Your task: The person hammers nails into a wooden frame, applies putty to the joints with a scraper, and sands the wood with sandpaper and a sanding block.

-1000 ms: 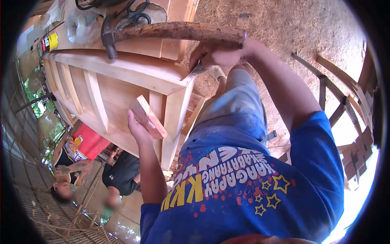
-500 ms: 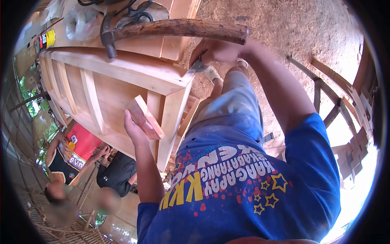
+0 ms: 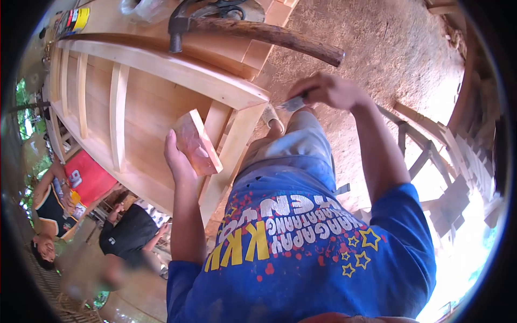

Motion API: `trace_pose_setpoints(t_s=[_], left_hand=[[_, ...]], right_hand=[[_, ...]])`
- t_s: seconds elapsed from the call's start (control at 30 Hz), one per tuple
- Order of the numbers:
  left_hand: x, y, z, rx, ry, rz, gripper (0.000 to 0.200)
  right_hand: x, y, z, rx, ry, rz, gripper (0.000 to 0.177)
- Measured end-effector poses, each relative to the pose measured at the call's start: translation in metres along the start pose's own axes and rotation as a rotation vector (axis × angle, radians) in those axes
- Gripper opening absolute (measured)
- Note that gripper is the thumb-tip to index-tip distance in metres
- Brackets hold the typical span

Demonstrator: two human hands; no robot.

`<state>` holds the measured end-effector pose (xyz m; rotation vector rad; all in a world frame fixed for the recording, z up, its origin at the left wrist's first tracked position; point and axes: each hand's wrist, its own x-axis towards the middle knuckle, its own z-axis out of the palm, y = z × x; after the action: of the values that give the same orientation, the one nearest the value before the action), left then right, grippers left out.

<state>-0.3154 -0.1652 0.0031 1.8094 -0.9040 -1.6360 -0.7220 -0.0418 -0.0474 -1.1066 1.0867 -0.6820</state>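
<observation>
My left hand [image 3: 180, 159] holds a small wooden block [image 3: 196, 144] from beneath, with a smeared reddish patch on its face, over the open part of a wooden frame [image 3: 215, 86]. My right hand [image 3: 331, 91] is closed around a putty knife [image 3: 293, 103] with a flat grey blade, right of the frame's corner and apart from it. A hammer [image 3: 258, 33] with a rough wooden handle lies above, its head toward the left and its handle end sticking out past the wood.
Scissors [image 3: 231, 9] lie near the hammer head. A yellow-labelled can [image 3: 81, 19] stands at the upper left. Two people, one in a black shirt [image 3: 129, 229], are at the lower left. Wooden bars [image 3: 425, 156] stand at the right.
My right hand and the putty knife have moved away from the frame's corner, right and down. The block in my left hand has tilted. The whole view has shifted.
</observation>
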Motion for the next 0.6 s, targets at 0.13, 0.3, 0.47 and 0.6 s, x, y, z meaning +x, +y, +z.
trace_pose_setpoints(t_s=[0.13,0.3,0.47,0.6], left_hand=[[0.02,-0.016,-0.024,-0.015,-0.042,0.053,0.057],[0.011,-0.011,-0.018,-0.211,-0.115,0.012,0.039],[0.0,-0.002,-0.015,-0.261,-0.099,0.083,0.037],[-0.011,0.002,-0.017,-0.268,-0.088,0.094,0.036]], right_hand=[[-0.039,-0.069,0.041,-0.26,0.253,-0.094,0.036],[-0.007,-0.157,0.089,-0.894,0.392,0.007,0.034],[0.044,-0.171,0.117,-1.214,0.27,0.259,0.032],[0.049,-0.167,0.125,-1.206,0.242,0.331,0.038]])
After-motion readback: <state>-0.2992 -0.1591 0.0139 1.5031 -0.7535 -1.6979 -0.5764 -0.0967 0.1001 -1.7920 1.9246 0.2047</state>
